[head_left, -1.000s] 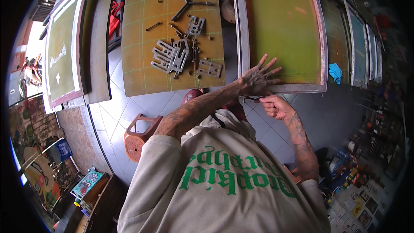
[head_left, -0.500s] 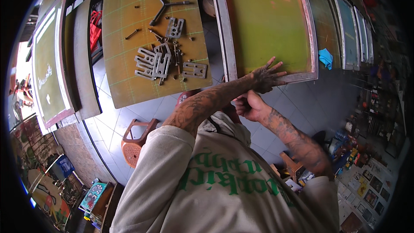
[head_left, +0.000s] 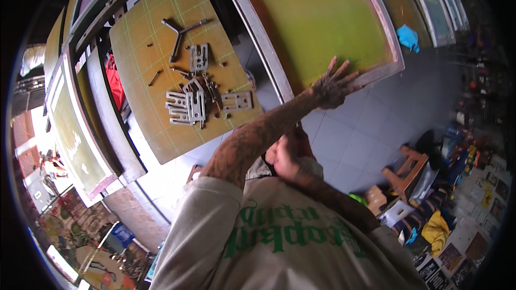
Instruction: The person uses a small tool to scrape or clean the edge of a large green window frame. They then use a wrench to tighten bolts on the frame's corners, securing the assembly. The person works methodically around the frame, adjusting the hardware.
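Landmark is the tan rectangular board with thin green grid lines (head_left: 134, 59). To its right sits the large yellow-green rectangular panel in a pale metal frame (head_left: 322, 27), apart from it by a dark gap. My left hand (head_left: 334, 87), right of the board's near corner, lies palm down over the near rail of that frame, fingers fanned wide and straight; it grasps nothing. My right hand (head_left: 286, 153) is nearer my body than the board, off its near right corner and partly below my left forearm. Its fingers are curled in; I cannot tell whether they hold anything. On the board: a dark grey three-armed metal wrench (head_left: 178, 32) toward the far side; a clump of silver slotted metal plates (head_left: 196, 106) toward the near side, with small dark metal bolts (head_left: 213, 88) scattered against it; one silver slotted plate (head_left: 237, 101) by itself near the right edge. Left of the board: a crumpled red item (head_left: 114, 81), and farther left a pale green panel in a whitish frame (head_left: 78, 134). Far right of the board, beyond the yellow-green panel: a crumpled bright blue cloth (head_left: 408, 38).
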Motion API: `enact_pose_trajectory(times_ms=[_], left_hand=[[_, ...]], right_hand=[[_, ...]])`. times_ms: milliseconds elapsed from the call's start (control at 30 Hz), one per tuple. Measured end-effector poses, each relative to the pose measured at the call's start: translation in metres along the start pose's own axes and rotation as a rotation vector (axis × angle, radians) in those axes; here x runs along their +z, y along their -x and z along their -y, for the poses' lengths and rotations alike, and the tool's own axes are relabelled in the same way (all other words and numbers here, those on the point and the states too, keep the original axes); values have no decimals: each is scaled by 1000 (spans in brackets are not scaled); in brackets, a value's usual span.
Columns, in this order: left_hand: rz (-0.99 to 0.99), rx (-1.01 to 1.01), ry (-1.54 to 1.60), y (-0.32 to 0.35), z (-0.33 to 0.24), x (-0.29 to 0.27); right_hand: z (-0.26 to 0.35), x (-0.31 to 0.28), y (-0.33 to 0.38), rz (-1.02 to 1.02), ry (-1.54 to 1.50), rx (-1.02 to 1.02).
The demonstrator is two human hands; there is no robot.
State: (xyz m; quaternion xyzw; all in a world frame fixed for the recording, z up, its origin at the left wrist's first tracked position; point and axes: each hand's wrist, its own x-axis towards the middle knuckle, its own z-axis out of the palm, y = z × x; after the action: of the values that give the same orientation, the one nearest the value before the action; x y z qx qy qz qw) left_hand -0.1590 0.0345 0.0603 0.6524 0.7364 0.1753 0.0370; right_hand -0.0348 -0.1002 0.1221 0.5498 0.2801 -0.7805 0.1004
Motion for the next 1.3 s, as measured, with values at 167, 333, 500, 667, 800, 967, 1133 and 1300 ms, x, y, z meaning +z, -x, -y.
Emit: enact_pose_trajectory(times_ms=[167, 333, 500, 667, 800, 967, 1133, 1300], left_hand=[[-160, 41, 27, 3, 6, 4], [-239, 46, 174, 7, 9, -4], [-279, -170, 203, 59, -5, -60], [-542, -514, 325, 149, -19, -109], [-541, -683, 621, 198, -29, -91], [-104, -1018, 1009, 207, -44, -84], [-9, -865, 1247, 202, -41, -41], [-108, -1126, 1543, 190, -45, -33]], right_hand=[[7, -78, -53, 92, 64, 77], [14, -110, -43, 126, -81, 37], [28, -93, -37, 262, -87, -56], [16, -93, -49, 345, -201, -87], [23, -98, -54, 543, -265, -24], [21, -93, -57, 599, -264, -97], [21, -87, -47, 399, -285, -160], [5, -74, -50, 91, -88, -407]])
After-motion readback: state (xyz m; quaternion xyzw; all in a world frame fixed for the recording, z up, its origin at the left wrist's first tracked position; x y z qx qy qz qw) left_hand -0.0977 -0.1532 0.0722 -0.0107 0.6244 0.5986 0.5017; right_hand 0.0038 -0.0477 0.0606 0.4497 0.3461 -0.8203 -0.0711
